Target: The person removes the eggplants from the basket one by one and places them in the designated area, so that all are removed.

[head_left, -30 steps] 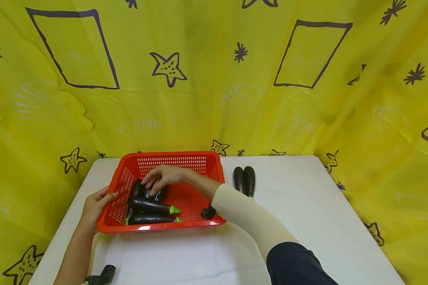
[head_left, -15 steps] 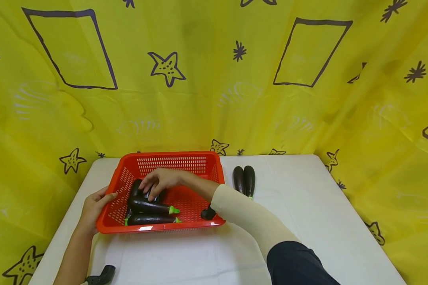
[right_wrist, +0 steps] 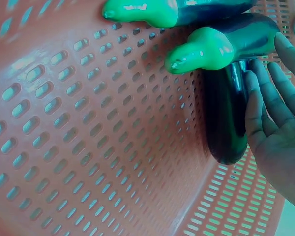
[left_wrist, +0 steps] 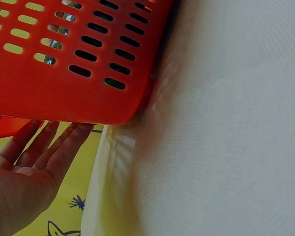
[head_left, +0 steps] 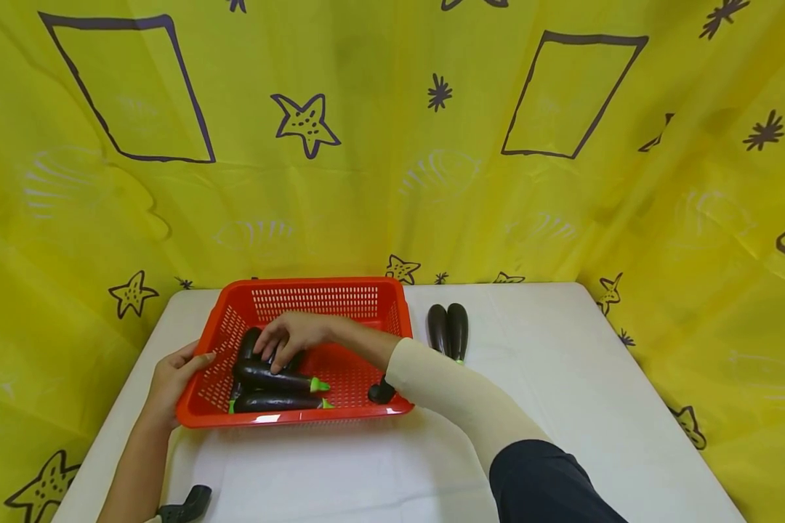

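Note:
A red plastic basket [head_left: 314,415] holds several dark purple eggplants in its left part. My left hand [head_left: 173,378] holds the basket's left rim, thumb over the top; in the left wrist view its fingers reach under the rim. Inside the basket, my right hand [head_left: 297,332] lies over the pile with bent fingers. The right wrist view shows its thumb at a green-stemmed eggplant [right_wrist: 250,39] lying crosswise and its fingers beside another eggplant [right_wrist: 225,118] below. One more eggplant [head_left: 278,402] lies along the near wall. Fingers partly hide the farther ones.
Two eggplants [head_left: 456,330] lie side by side on the white table [head_left: 549,363], right of the basket. A yellow patterned curtain [head_left: 366,203] hangs behind and around the table. Dark camera mounts [head_left: 190,503] sit on the wrists.
My right hand has sunk slightly nearer and lower over the eggplants, its thumb shifting toward the crosswise one. The left hand and basket stay put.

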